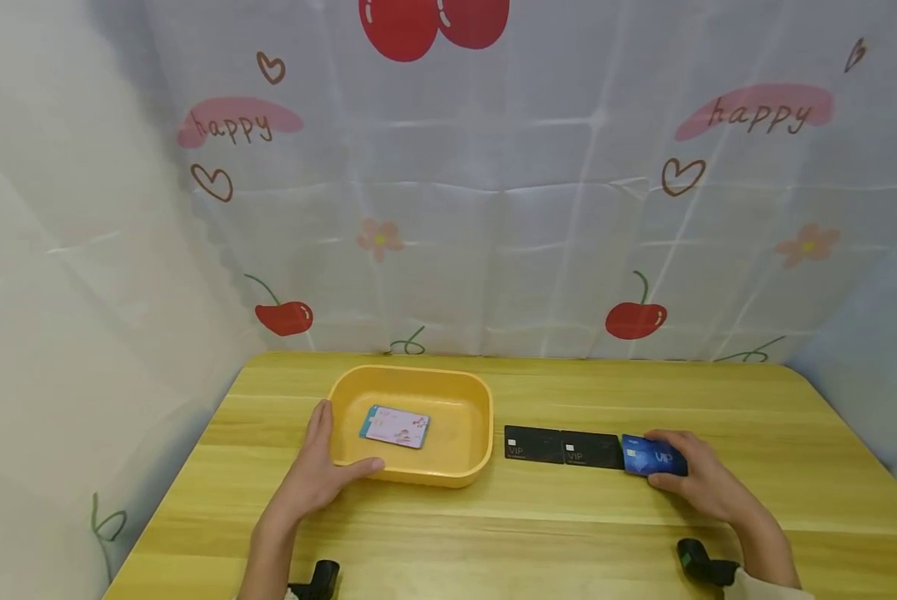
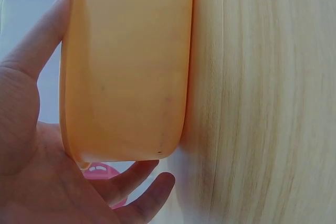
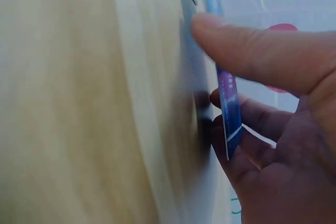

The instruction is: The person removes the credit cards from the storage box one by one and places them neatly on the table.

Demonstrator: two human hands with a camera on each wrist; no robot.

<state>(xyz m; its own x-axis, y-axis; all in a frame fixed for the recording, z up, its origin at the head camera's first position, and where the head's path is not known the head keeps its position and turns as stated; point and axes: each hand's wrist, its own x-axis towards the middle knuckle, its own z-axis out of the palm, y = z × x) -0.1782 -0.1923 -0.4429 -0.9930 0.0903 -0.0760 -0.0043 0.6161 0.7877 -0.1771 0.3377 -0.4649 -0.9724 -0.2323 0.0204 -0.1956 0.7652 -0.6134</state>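
Note:
My left hand [image 1: 316, 477] holds the near left corner of a yellow plastic basin [image 1: 459, 429], thumb along the front rim and fingers at the left side. Inside the basin a pale pink card [image 1: 398, 426] lies over a blue-edged one. On the right, my right hand [image 1: 709, 485] pinches a blue VIP card [image 1: 643, 456] by its long edges, between thumb and fingers. The right wrist view shows that blue card [image 3: 229, 109] tilted up from the tabletop. Left of it, a black VIP card [image 1: 593, 451] and another black card [image 1: 533, 444] lie end to end.
The wooden table [image 1: 493, 542] has its far edge against a white curtain [image 1: 478, 250] printed with cherries, hearts and flowers. Dark wrist-mounted devices sit at both wrists, one at the left [image 1: 324, 578] and one at the right [image 1: 699, 563].

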